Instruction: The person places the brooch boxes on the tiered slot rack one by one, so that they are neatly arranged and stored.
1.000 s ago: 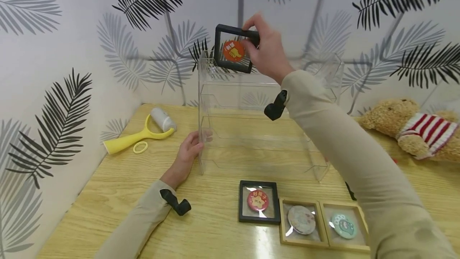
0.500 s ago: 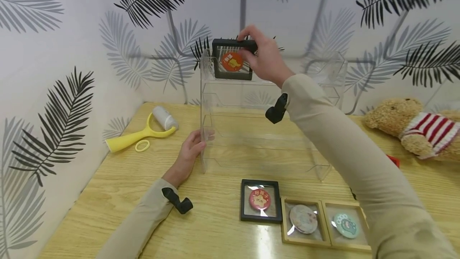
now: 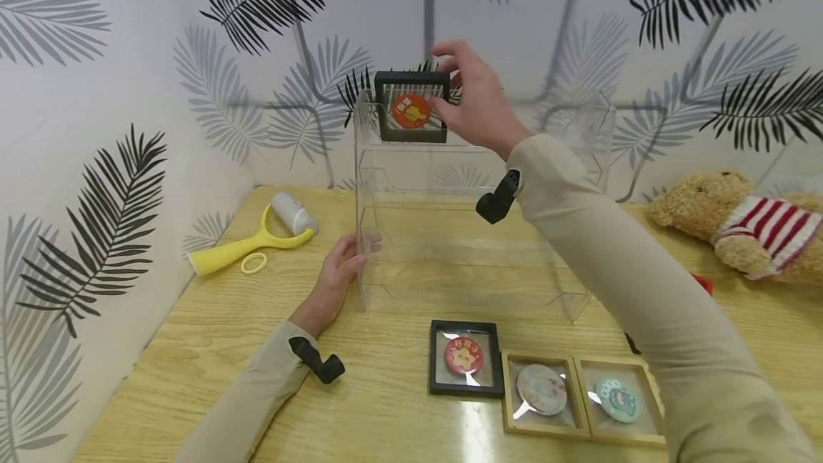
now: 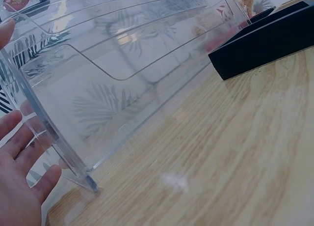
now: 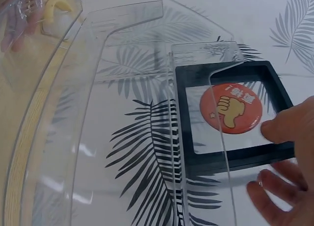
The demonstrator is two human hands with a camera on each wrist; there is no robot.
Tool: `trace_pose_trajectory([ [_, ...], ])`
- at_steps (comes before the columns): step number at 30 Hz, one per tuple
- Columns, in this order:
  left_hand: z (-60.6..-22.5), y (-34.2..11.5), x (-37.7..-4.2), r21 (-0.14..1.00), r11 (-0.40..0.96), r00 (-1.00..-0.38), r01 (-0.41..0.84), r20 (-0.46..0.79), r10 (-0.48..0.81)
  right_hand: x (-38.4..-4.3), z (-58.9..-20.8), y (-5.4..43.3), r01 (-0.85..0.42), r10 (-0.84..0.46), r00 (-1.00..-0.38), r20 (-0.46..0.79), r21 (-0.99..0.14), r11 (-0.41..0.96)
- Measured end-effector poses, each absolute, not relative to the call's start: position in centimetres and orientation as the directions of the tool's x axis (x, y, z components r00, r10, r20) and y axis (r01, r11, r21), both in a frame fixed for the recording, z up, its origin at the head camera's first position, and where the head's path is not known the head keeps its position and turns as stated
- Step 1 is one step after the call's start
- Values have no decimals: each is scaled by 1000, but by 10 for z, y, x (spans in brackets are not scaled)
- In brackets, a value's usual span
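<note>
A clear acrylic tiered rack (image 3: 459, 238) stands on the wooden table. In its top tier, at the left end, a black square frame (image 3: 411, 136) stands upright with a round red thumbs-up badge (image 3: 410, 112) inside. My right hand (image 3: 477, 102) is at the frame's right edge, its thumb overlapping the front and its other fingers lifted away from the top edge. In the right wrist view, the frame (image 5: 230, 162) shows behind the tier's clear front lip. My left hand (image 3: 341, 263) rests its extended fingers along the rack's left side panel (image 4: 54, 132), thumb near the front edge.
Before the rack lie a black frame (image 3: 466, 390) with a red star badge and two joined wooden frames (image 3: 581, 406) with badges. A yellow slingshot-shaped toy (image 3: 247, 241), yellow ring (image 3: 253, 263) and grey cylinder (image 3: 293, 213) lie left. A teddy bear (image 3: 746, 234) lies right.
The black frame has come down from a tilt above the rack into the top tier, shifting slightly left. My right fingers have lifted off its top edge. My left hand has stayed in place.
</note>
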State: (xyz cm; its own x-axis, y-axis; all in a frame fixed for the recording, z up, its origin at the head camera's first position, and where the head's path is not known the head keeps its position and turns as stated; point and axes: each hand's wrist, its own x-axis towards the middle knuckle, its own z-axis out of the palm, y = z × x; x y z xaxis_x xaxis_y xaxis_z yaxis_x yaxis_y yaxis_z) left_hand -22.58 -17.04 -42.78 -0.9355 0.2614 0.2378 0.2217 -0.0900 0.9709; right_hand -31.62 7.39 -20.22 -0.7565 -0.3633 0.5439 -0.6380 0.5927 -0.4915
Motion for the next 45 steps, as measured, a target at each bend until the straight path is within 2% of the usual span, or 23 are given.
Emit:
trace_pose_trajectory([
  [3, -427, -170, -226, 971, -100, -937, 218, 237, 256, -312, -200, 78, -593, -370, -798, 475, -509, 624],
  [7, -427, -170, -225, 972, -103, -938, 213, 233, 256, -305, -201, 88, -577, -384, -812, 439, -514, 634],
  [17, -427, -169, -227, 971, -102, -935, 218, 237, 263, -270, -211, 113, -662, -374, -726, 578, -437, 609],
  [25, -429, -170, -228, 970, -105, -934, 220, 240, 265, -240, -234, 128, -742, -450, -648, 614, -378, 553],
  [35, -429, -170, -228, 970, -117, -936, 214, 238, 260, -204, -280, 150, -755, -532, -650, 543, -382, 532],
  [45, -433, -171, -230, 966, -90, -928, 243, 258, 269, -180, -324, 161, -790, -517, -596, 614, -336, 513],
])
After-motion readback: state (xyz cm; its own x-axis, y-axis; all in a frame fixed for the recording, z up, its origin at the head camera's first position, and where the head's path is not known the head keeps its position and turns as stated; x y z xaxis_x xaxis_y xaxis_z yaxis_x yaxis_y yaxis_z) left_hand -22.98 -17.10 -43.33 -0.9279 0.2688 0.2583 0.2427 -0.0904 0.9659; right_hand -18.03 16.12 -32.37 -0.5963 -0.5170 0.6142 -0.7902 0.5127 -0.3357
